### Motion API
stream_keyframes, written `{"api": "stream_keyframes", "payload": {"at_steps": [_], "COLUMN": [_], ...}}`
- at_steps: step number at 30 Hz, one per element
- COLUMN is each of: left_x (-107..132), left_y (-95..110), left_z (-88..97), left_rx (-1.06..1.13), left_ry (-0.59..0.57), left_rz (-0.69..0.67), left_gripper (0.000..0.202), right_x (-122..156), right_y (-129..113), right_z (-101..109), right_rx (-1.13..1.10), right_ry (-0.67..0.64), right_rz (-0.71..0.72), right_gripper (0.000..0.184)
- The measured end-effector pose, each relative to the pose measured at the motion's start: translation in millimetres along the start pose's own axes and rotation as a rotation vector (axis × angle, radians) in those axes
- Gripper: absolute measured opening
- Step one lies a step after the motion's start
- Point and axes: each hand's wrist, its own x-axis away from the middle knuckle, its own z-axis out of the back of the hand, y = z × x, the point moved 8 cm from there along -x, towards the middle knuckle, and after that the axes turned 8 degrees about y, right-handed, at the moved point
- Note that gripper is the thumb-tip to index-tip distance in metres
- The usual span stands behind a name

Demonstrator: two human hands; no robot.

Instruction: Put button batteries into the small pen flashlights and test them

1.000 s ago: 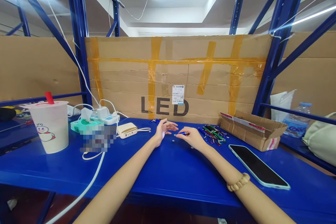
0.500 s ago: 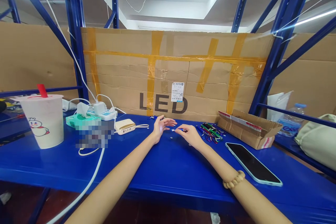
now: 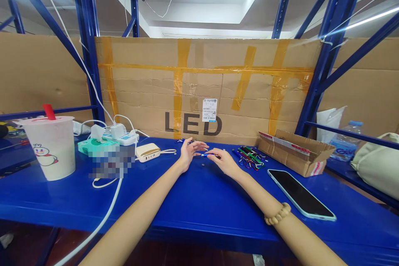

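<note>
From the head camera, the right hand (image 3: 225,161) pinches a small blue pen (image 3: 208,155) over the blue table (image 3: 199,203). The left hand (image 3: 190,152) is open, fingers spread, right beside the pen's tip. More pens (image 3: 249,156) lie near the right hand.

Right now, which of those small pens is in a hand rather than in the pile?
The blue pen, pinched in the right hand beside the open left hand. The green, red and dark ones lie in the pile further right.
</note>
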Motion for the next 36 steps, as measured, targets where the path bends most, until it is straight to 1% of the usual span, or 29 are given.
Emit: {"api": "stream_keyframes", "payload": {"at_steps": [3, 13, 15, 18, 20, 23, 25, 28, 32, 34, 36], "left_x": [0.6, 1.2, 1.3, 0.4, -1.7, -5.1, -5.5, -5.7, -4.9, -5.0, -4.9], "left_y": [0.7, 1.0, 1.4, 2.2, 1.7, 3.1, 6.1, 3.9, 4.5, 4.7, 4.8], "left_z": [0.2, -1.1, -1.2, -0.4, 3.7, 17.9, 26.0, 32.9, 41.6, 43.8, 45.3], "left_rx": [0.002, -0.019, -0.029, -0.042, -0.085, -0.291, -0.48, -0.695, -0.788, -0.819, -0.863], "left_ry": [0.0, -0.005, -0.005, 0.004, 0.047, 0.207, 0.301, 0.346, 0.404, 0.421, 0.441], "left_rz": [0.0, -0.002, 0.001, -0.004, -0.019, -0.099, -0.165, -0.144, -0.142, -0.165, -0.185], "left_gripper": [0.056, 0.056, 0.057, 0.057, 0.056, 0.047, 0.039, 0.034, 0.033, 0.029, 0.024], "right_x": [0.7, 2.1, 2.1, 2.1, 2.9, 6.5, 9.4, 10.6, 14.0, 17.8, 20.9], "right_y": [0.1, -0.2, 1.1, 6.2, 9.2, 17.9, 27.5, 40.9, 63.6, 75.0, 81.0], "right_z": [-2.4, -3.0, -4.2, -3.7, -1.8, 2.4, 8.8, 28.0, 60.0, 72.2, 81.7], "right_rx": [0.018, 0.043, 0.067, 0.132, 0.184, 0.287, 0.383, 0.544, 0.693, 0.733, 0.785], "right_ry": [-0.027, -0.047, -0.059, -0.047, -0.037, -0.068, -0.094, -0.063, 0.016, 0.036, 0.074], "right_rz": [0.006, -0.024, -0.032, -0.072, -0.096, -0.168, -0.24, -0.303, -0.431, -0.504, -0.548], "right_gripper": [0.029, 0.027, 0.031, 0.043, 0.043, 0.033, 0.028, 0.028, 0.028, 0.026, 0.026]}}
